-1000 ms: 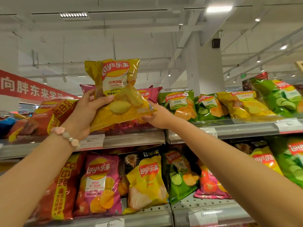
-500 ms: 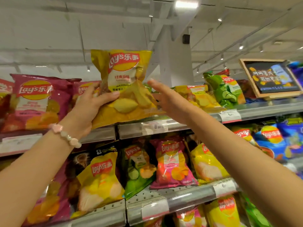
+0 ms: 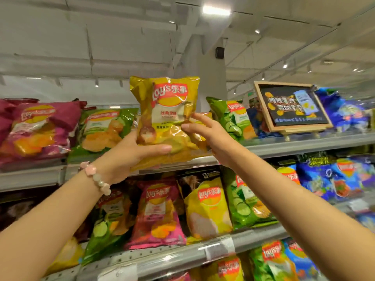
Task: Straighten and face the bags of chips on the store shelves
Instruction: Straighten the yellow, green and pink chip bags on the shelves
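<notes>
on the left of the top shelf (image 3: 30, 175) lie a magenta bag (image 3: 38, 126) and a green bag (image 3: 103, 128), both leaning back with their fronts tilted up. just to their right the left hand (image 3: 129, 153) grips the yellow bag (image 3: 168, 116) from below and from its left edge, thumb laid across the lower front, with a bead bracelet (image 3: 97, 177) on the wrist. the bag stands upright, long axis vertical, logo toward the camera, its bottom edge at or just above the shelf lip; whether it rests there cannot be told. the right hand (image 3: 207, 132) comes in from the right with fingers straight and spread, its fingertips touching the bag's right side at mid height and gripping nothing. so the bag sits between the two hands, carried by the left one, which is nearer its base. the next move probably means setting the bag down and back into the gap before the cucumber bag (image 3: 233, 116), with a framed sign (image 3: 292, 106) further right.
</notes>
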{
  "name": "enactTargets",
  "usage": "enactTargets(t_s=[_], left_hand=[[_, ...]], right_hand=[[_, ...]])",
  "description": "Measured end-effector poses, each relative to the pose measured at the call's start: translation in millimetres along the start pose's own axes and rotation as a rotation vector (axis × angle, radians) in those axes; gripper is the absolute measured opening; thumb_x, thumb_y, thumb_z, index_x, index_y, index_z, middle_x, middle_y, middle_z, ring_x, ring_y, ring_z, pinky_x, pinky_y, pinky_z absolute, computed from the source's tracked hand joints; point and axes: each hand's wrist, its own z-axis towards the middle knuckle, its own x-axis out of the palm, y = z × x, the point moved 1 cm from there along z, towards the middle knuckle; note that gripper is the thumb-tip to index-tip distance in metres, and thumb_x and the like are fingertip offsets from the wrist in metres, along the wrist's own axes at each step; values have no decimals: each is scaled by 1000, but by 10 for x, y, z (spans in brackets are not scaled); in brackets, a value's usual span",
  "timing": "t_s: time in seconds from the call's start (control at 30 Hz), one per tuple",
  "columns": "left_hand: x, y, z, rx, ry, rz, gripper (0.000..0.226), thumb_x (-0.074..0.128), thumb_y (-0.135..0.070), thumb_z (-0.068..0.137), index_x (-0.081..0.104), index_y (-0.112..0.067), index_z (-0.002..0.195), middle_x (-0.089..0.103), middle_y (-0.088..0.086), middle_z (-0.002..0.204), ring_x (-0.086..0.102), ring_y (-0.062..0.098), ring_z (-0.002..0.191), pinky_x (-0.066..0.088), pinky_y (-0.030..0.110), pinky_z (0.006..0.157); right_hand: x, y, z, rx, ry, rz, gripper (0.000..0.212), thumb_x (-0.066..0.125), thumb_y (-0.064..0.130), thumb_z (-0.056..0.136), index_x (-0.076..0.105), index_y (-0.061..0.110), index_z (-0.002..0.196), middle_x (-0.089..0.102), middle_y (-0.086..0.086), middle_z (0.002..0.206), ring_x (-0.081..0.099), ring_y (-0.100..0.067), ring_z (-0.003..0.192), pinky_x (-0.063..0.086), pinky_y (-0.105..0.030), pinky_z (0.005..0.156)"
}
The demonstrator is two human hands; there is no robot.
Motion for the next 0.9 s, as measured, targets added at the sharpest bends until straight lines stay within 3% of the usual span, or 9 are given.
enactTargets(t_s=[0.07, 0.17, 0.2, 0.27, 0.33, 0.4, 0.53, 0.7, 0.9], left_hand=[[167, 12, 77, 2, -38, -7, 68, 90, -24, 57, 61, -28, 118, 73, -6, 108, 68, 12, 101, 51, 32, 90], [382, 38, 172, 10, -132, -23, 61, 84, -22, 57, 60, -29, 113, 74, -10, 102, 69, 8, 97, 51, 30, 90], [433, 51, 188, 17, -169, -16, 56, 81, -22, 58, 60, -30, 110, 74, -12, 99, 69, 6, 95, 51, 29, 89], [500, 74, 206, 24, -217, 0, 55, 84, -22, 58, 60, -30, 108, 74, -13, 99, 69, 5, 94, 51, 27, 88], [513, 96, 199, 11, -244, 8, 69, 91, -34, 53, 59, -31, 113, 73, -11, 105, 68, 8, 99, 51, 29, 89], [508, 101, 174, 0, -254, 15, 89, 91, -51, 36, 60, -31, 117, 72, -11, 108, 67, 9, 101, 50, 29, 87], [473, 99, 126, -5, -281, 36, 106, 91, -57, 26, 58, -29, 123, 71, -9, 111, 67, 10, 103, 49, 31, 90], [362, 25, 84, 9, -307, 82, 104, 91, -57, 28, 56, -33, 122, 70, -12, 112, 66, 9, 105, 48, 33, 94], [187, -54, 75, 26, -313, 111, 86, 92, -51, 36, 57, -36, 113, 72, -15, 105, 67, 9, 100, 49, 35, 94]], right_hand=[[-156, -23, -22, 16, 11, -4, 25, 69, 22, 83, 60, 31, 106, 71, 10, 101, 68, -5, 92, 55, -28, 81], [-396, -88, -15, 40, 6, -97, 57, 65, 48, 82, 53, 24, 131, 64, 5, 122, 62, -10, 109, 51, -32, 90], [-483, -101, -15, 30, -13, -133, 58, 59, 55, 84, 52, 24, 132, 61, 5, 126, 59, -13, 113, 49, -33, 92], [-693, -147, -13, -60, -119, -215, 47, 49, 49, 93, 51, 23, 131, 57, 4, 127, 55, -16, 117, 45, -30, 95], [-957, -209, 20, -199, -313, -569, 54, 55, 44, 91, 43, 22, 138, 47, -1, 138, 44, -19, 128, 40, -34, 102], [-1168, -306, 81, -198, -432, -955, 74, 66, 46, 83, 31, 28, 146, 26, -4, 153, 26, -25, 140, 29, -47, 111], [-1355, -459, 227, 27, -445, -1014, 106, 76, 49, 71, 7, 35, 150, 1, -10, 159, 9, -32, 146, 21, -56, 112], [-1436, -554, 386, 135, -462, -1018, 109, 74, 54, 71, 2, 34, 150, 18, -17, 155, 25, -39, 140, 29, -57, 108], [-1500, -604, 451, 98, -540, -928, 89, 72, 45, 77, 20, 27, 147, 42, -15, 138, 43, -36, 125, 41, -54, 100]])
